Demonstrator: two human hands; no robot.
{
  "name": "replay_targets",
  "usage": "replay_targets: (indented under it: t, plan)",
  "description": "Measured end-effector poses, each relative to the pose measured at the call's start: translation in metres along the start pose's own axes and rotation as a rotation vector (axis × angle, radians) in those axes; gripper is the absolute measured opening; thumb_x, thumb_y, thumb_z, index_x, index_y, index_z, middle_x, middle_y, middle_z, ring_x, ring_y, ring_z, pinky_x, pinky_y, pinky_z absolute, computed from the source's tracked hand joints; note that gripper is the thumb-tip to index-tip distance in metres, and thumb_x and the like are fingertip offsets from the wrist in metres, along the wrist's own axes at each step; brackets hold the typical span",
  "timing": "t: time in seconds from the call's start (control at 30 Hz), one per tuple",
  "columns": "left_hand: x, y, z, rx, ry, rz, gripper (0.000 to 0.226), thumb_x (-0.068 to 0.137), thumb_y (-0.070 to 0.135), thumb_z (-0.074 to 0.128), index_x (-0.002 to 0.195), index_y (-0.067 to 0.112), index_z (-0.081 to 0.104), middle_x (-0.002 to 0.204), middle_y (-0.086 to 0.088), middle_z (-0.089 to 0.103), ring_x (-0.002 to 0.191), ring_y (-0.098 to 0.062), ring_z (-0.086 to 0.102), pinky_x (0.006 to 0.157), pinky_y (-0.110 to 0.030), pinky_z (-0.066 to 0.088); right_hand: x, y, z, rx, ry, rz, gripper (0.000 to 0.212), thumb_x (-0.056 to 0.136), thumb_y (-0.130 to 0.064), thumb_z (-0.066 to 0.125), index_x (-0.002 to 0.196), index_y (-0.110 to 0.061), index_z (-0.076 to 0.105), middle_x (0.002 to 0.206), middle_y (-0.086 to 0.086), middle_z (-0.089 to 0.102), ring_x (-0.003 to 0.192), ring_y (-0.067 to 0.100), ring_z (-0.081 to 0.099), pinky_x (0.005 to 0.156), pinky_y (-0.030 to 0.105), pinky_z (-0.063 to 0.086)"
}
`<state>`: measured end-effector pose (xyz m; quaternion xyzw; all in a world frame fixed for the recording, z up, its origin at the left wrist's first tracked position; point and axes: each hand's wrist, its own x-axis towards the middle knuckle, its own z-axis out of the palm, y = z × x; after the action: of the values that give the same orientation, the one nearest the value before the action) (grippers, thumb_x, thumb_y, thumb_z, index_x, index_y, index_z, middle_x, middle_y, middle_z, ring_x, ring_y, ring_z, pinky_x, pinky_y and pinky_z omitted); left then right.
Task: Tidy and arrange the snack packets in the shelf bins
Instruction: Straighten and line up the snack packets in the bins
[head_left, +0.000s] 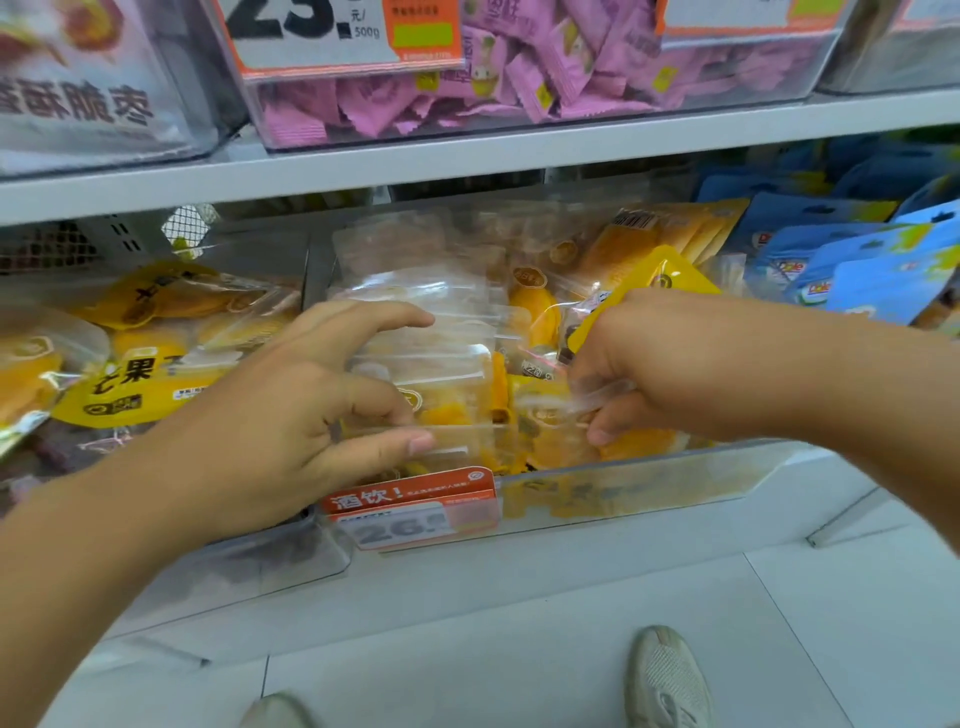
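Nearest, the left hand (291, 410) spreads open against the clear packets (415, 332) to steady the row, while the right hand (649, 364) pinches a yellow packet (654, 280) for slotting in.

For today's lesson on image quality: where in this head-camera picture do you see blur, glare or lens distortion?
Head view: motion blur smears the pink snack packets and the big price tag above; glare streaks the clear plastic packets under the left hand; the right hand grips a soft-edged yellow packet; the grey shelf edge bows, wide-angle distortion.
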<state>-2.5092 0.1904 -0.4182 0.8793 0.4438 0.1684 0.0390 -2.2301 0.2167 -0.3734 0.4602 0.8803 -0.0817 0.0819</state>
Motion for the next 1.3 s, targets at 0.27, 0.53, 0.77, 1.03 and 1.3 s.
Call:
replay_targets:
  t: [0.27,0.53,0.77,1.03,1.3]
  plan:
    - [0.005,0.006,0.004,-0.283,0.239,-0.081,0.026,0.097,0.048,0.046,0.083,0.045,0.068,0.135,0.019,0.054,0.125,-0.003,0.052,0.098,-0.024,0.041,-0.006,-0.003,0.000,0.092,0.084,0.004,0.057,0.066,-0.079,0.062,0.096,-0.031,0.067,0.080,-0.015,0.061,0.075,0.004,0.057,0.066,0.030,0.050]
    - [0.035,0.038,0.002,-0.409,0.502,0.001,0.042,0.090,0.049,0.065,0.127,0.031,0.054,0.126,0.013,0.059,0.123,-0.007,0.055,0.103,-0.029,0.043,0.009,-0.010,0.011,0.686,0.681,-0.295,0.022,0.086,-0.023,0.077,0.108,-0.024,0.077,0.093,0.011,0.076,0.080,0.026,0.071,0.074,0.042,0.057]
    - [0.054,0.035,0.003,0.202,-0.008,-0.005,0.087,0.082,0.086,0.030,0.154,0.036,0.033,0.161,0.016,0.028,0.150,-0.011,0.021,0.122,-0.045,0.021,-0.012,0.041,0.008,1.056,0.927,-0.299,0.034,0.082,-0.009,0.075,0.115,0.000,0.070,0.108,0.014,0.075,0.099,0.029,0.073,0.086,0.044,0.059]
    - [0.062,0.030,0.009,0.161,-0.048,0.016,0.049,0.078,0.077,0.043,0.114,0.044,0.048,0.111,0.019,0.056,0.108,-0.010,0.050,0.097,-0.040,0.043,-0.012,0.041,0.012,0.848,0.582,-0.311,0.013,0.087,-0.020,0.071,0.095,-0.012,0.077,0.083,0.005,0.075,0.077,0.018,0.071,0.068,0.036,0.057]
    - [0.059,0.013,0.003,0.028,-0.029,-0.039,0.034,0.088,0.061,0.034,0.088,0.035,0.057,0.093,0.017,0.061,0.117,-0.006,0.051,0.092,-0.041,0.048,-0.003,0.036,0.016,0.677,0.214,-0.131,0.016,0.086,-0.029,0.074,0.077,-0.042,0.075,0.066,-0.016,0.067,0.060,-0.003,0.057,0.062,0.016,0.046]
